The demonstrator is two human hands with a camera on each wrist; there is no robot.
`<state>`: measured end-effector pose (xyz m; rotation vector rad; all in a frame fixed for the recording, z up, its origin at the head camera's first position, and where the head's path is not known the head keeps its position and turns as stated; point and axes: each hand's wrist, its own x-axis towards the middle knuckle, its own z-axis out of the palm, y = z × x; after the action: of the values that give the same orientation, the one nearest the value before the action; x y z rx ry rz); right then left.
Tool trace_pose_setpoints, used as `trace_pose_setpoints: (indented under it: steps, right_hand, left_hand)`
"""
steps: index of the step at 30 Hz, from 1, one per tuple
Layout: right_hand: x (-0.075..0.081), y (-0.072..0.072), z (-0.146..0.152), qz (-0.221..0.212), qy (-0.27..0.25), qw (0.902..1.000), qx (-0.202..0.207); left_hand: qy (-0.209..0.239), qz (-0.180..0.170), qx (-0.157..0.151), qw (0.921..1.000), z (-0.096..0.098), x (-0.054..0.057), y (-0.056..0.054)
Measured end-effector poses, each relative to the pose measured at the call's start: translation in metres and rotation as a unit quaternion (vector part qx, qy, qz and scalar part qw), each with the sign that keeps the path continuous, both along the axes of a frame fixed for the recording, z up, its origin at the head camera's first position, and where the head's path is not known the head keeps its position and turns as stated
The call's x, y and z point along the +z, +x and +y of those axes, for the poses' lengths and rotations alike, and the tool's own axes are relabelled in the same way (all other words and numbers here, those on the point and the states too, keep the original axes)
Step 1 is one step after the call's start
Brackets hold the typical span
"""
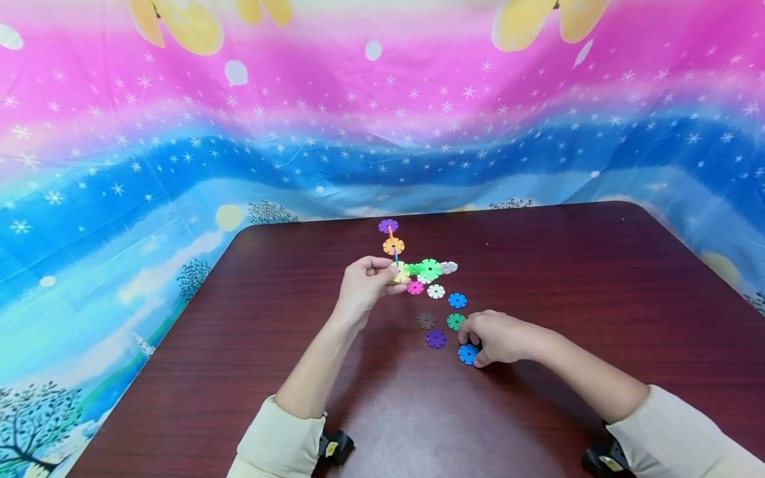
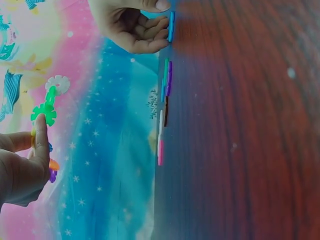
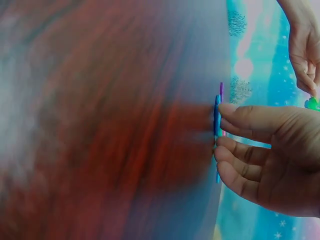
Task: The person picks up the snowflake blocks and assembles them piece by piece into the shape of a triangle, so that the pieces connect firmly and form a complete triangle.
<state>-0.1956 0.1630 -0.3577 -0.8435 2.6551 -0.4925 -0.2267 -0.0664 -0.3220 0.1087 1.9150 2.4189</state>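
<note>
Dark-red table (image 1: pixel 597 285) | left grip (image 1: pixel 366 289): pinching joined yellow disc (image 1: pixel 403 271) | right grip (image 1: pixel 501 337): curled round blue disc (image 1: pixel 467 356)

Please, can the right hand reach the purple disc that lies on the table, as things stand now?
Probably yes: the purple disc lies uncovered, close to the right hand, though that hand may first need to leave the near blue disc.

Loads of room over the table (image 1: pixel 597 279) on the head view's left and right sides. Just below centre is the pain: loose discs (image 1: pixel 431 342), right hand (image 1: pixel 496 337) blocking their lower right, left hand (image 1: pixel 366 287) plus joined discs (image 1: pixel 425 267) blocking the upper left.
</note>
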Motion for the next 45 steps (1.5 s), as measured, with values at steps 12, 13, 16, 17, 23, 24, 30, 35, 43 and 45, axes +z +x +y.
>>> trace_pose_setpoints:
  steps: [12, 13, 16, 17, 23, 24, 30, 35, 43, 45]
  right_hand:
    - [-0.002, 0.0, 0.0, 0.002, -0.008, 1.0, -0.006]
    - [-0.002, 0.0, 0.0, 0.002, -0.009, 0.9999, -0.005]
    - [-0.002, -0.001, 0.001, 0.007, -0.015, 0.9999, 0.001]
    - [-0.001, -0.001, 0.001, 0.01, -0.018, 0.9998, 0.005]
    - [-0.001, -0.004, 0.009, -0.024, -0.09, 0.9952, 0.029]
    - [-0.001, -0.005, 0.011, -0.037, -0.109, 0.9929, 0.031]
    - [0.002, -0.007, 0.014, -0.067, -0.183, 0.9809, -0.003]
    - [0.007, -0.008, 0.016, -0.056, -0.248, 0.9633, -0.086]
    - [0.015, -0.008, 0.021, -0.054, -0.389, 0.8956, -0.208]
    - [0.017, -0.008, 0.021, -0.054, -0.416, 0.8787, -0.227]
  left_hand:
    - [-0.01, -0.006, 0.001, 0.9999, 0.002, -0.003, -0.001]
    - [-0.011, -0.005, 0.001, 0.9999, 0.002, -0.003, -0.001]
    - [-0.008, -0.004, -0.001, 1.0, 0.002, -0.003, -0.001]
    - [-0.008, -0.004, -0.001, 1.0, 0.002, -0.004, -0.001]
    - [-0.009, -0.007, 0.0, 0.9999, 0.001, -0.004, -0.001]
    - [-0.009, -0.007, -0.001, 0.9999, 0.001, -0.004, -0.001]
    - [-0.015, -0.007, -0.005, 0.9998, 0.001, -0.003, 0.0]
    - [-0.017, -0.005, -0.009, 0.9998, 0.0, -0.004, 0.0]
    - [-0.021, -0.006, -0.018, 0.9996, 0.0, -0.005, 0.0]
    - [-0.024, -0.006, -0.02, 0.9995, 0.0, -0.005, 0.0]
